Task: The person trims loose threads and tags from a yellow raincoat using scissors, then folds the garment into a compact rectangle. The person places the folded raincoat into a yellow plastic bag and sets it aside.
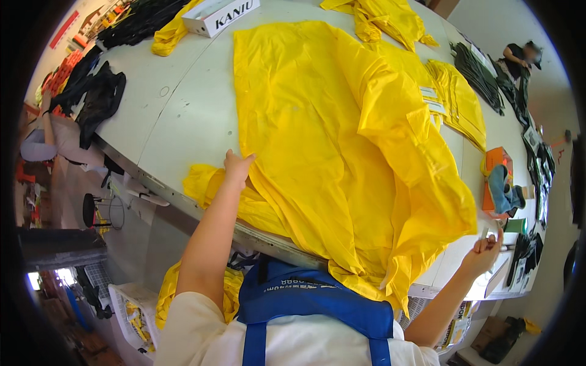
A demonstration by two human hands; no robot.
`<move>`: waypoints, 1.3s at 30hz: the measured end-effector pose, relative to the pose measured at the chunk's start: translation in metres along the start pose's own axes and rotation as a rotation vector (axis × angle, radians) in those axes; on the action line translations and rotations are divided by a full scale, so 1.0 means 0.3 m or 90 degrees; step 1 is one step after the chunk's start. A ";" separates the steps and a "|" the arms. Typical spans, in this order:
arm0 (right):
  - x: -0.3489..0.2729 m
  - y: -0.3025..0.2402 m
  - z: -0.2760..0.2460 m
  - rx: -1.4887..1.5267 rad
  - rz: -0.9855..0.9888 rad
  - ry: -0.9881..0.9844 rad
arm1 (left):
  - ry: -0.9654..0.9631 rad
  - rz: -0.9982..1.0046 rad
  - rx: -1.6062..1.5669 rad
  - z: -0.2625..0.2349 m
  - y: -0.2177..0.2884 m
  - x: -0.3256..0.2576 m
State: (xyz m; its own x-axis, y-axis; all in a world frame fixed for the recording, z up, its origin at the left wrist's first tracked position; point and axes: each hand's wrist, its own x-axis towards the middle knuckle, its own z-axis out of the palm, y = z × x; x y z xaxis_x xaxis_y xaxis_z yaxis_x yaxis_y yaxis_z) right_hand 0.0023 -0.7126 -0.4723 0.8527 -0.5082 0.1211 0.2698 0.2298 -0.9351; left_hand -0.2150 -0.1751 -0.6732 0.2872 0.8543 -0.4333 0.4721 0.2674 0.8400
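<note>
A large yellow plastic raincoat (323, 140) lies spread over the white table (165, 110), its lower edge hanging over the near side. My left hand (237, 166) presses flat on the raincoat's left edge, fingers together. My right hand (485, 247) is out at the lower right, beyond the raincoat's folded-over right side, pinching a small pale object that is too small to identify.
A stack of folded yellow raincoats (458, 97) sits to the right, more yellow ones (390, 18) at the far end. A white box (223, 15) and black garments (97, 91) lie far left. An orange box (495, 160) is at the right. Another person (522, 58) works far right.
</note>
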 end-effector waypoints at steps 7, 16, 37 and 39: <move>-0.722 0.178 0.179 0.007 0.454 -0.814 | -0.315 -0.091 -0.475 -0.012 0.073 -0.154; -1.019 0.348 0.242 -0.327 -0.098 -1.087 | -0.550 -0.254 -0.491 -0.223 -0.139 -0.645; -0.811 -0.024 0.293 -0.216 0.454 -0.437 | -0.219 0.842 -0.252 -0.326 0.881 -0.553; -0.781 -0.005 0.360 -0.138 0.591 -0.426 | -0.293 0.911 -0.041 -0.106 0.924 -0.441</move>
State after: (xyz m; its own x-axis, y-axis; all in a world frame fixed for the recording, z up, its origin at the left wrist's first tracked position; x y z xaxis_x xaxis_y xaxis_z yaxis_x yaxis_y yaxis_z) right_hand -0.1496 -0.5041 -0.4634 0.7653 0.3353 -0.5495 -0.6096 0.1033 -0.7860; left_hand -0.1487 -0.1998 -0.3728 0.6961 0.1960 0.6907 -0.4583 -0.6192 0.6376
